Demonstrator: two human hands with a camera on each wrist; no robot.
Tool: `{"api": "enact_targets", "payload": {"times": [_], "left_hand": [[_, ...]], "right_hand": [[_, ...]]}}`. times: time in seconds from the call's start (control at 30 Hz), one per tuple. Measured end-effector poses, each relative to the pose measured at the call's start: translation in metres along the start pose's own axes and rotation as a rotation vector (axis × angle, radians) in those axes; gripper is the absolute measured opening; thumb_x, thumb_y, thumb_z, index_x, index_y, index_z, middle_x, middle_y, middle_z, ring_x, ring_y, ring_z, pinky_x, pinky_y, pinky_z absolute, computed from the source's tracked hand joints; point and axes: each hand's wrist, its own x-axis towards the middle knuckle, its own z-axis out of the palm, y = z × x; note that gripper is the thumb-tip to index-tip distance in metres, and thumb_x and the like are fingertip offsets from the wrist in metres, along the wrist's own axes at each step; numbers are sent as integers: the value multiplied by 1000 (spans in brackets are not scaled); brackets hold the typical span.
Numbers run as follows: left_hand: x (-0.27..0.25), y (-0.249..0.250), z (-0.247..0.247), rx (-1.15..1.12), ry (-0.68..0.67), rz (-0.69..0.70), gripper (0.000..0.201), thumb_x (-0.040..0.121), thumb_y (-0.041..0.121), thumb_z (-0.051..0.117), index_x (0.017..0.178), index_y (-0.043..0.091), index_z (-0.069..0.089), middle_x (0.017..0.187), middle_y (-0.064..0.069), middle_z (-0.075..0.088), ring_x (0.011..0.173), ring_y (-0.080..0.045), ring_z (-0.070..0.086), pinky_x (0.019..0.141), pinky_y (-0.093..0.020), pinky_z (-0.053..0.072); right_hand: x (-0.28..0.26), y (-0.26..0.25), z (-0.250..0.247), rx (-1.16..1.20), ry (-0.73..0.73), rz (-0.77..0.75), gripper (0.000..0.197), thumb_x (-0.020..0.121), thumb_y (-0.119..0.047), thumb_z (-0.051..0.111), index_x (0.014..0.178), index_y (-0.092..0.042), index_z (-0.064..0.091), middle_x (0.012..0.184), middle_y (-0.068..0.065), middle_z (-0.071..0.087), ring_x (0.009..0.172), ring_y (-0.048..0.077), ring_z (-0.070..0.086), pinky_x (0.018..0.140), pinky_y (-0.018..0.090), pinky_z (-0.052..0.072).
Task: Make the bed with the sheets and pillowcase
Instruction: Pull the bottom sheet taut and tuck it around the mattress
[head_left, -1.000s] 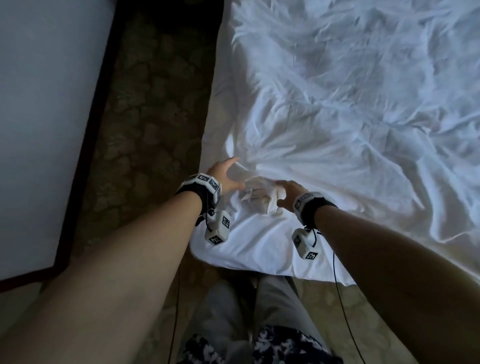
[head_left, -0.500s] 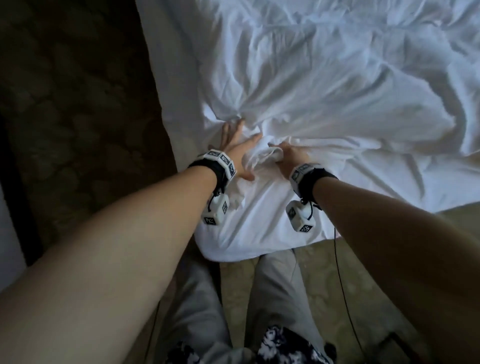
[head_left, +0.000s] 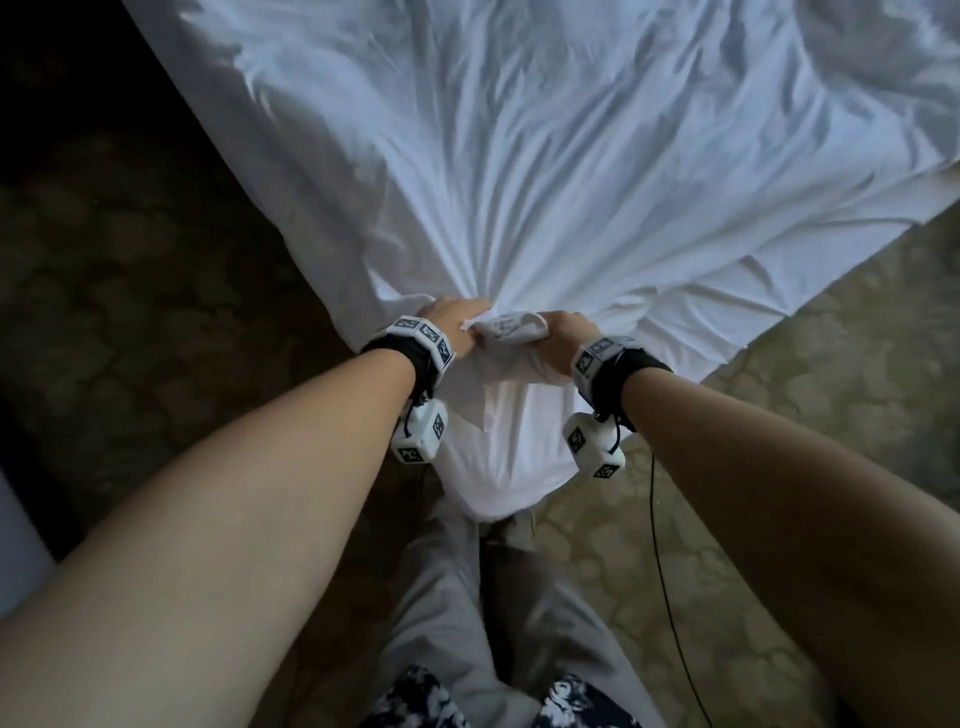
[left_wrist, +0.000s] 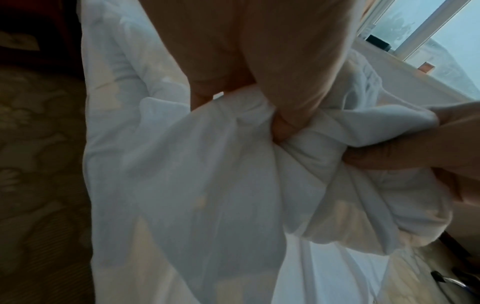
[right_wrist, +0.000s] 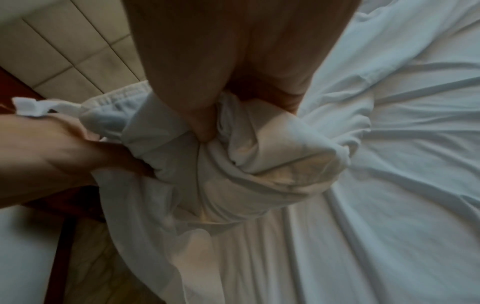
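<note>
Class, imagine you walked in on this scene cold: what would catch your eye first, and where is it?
First, the two hands at the near corner of the bed: the left hand and the right hand grip one bunched wad of the white sheet between them. Creases fan out from that wad across the sheet toward the far side of the bed. Around the bed lies a dark patterned floor.

Head view downward — wrists close (shared sheet)
</note>
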Motion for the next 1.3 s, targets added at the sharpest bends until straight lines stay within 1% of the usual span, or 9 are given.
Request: {"api": "enact_targets", "payload": {"times": [0.17, 0.33, 0.53, 0.77, 0.9, 1.0, 1.17, 1.23, 1.3], "left_hand": [[-50, 33, -2, 195, 18, 0, 24, 95, 17, 42, 114, 14, 57, 123, -13, 62, 113, -33, 57, 90, -34, 45], [-93, 53, 33, 310, -20, -49, 25, 94, 19, 46, 117, 16, 57, 128, -12, 60, 117, -32, 55, 96, -36, 45], [-131, 80, 70, 348, -47, -80, 36, 93, 23, 50, 127, 15, 56, 130, -14, 57, 117, -33, 55, 96, -35, 45], [-150, 79, 83, 496, -124, -112, 42, 97, 22, 48, 134, 3, 50, 133, -20, 53, 120, -34, 53, 95, -35, 44], [-145, 65, 100, 541, -195, -92, 41, 97, 22, 47, 132, 2, 51, 132, -20, 53, 119, -34, 53, 93, -34, 44], [-142, 62, 113, 535, -234, -62, 40, 96, 20, 47, 133, 4, 51, 132, -19, 54, 119, -33, 53, 92, -33, 44], [-139, 48, 124, 481, -222, -41, 40, 97, 16, 45, 137, 10, 46, 134, -17, 53, 121, -34, 52, 95, -36, 44], [-140, 37, 130, 411, -221, -25, 39, 94, 15, 47, 133, 17, 49, 126, -14, 59, 114, -34, 57, 90, -37, 48], [-147, 30, 134, 334, -222, -16, 26, 89, 15, 51, 115, 20, 56, 106, -12, 64, 99, -33, 62, 83, -39, 52]], "right_hand": [[-50, 7, 1, 92, -29, -6, 31, 88, -29, 53, 117, -26, 65, 114, 9, 65, 109, 27, 60, 85, 29, 43], [-103, 28, 21, 133, -84, 7, 28, 87, -25, 54, 113, -25, 64, 107, 5, 61, 98, 22, 57, 89, 33, 45], [-152, 58, 43, 112, -95, 32, 23, 87, -30, 55, 107, -22, 63, 114, 4, 62, 110, 26, 58, 102, 36, 43], [-158, 58, 84, 62, -172, -28, 14, 81, -25, 58, 94, -23, 57, 105, 4, 64, 102, 27, 62, 96, 42, 49], [-149, 62, 106, 60, -209, -27, 10, 86, -27, 57, 93, -19, 56, 101, 4, 63, 97, 26, 61, 92, 38, 50], [-145, 67, 117, 40, -226, -24, 13, 88, -33, 57, 94, -22, 56, 97, 3, 60, 98, 26, 61, 84, 34, 46], [-140, 62, 134, -58, -224, -26, 22, 93, -26, 53, 109, -14, 62, 116, 10, 65, 104, 28, 60, 80, 32, 43], [-143, 54, 140, -111, -225, -56, 29, 97, -23, 48, 120, -9, 60, 122, 12, 62, 113, 30, 59, 86, 33, 44], [-150, 51, 148, -148, -243, -99, 32, 96, -24, 49, 124, -12, 59, 124, 12, 62, 113, 30, 59, 88, 33, 45]]}}
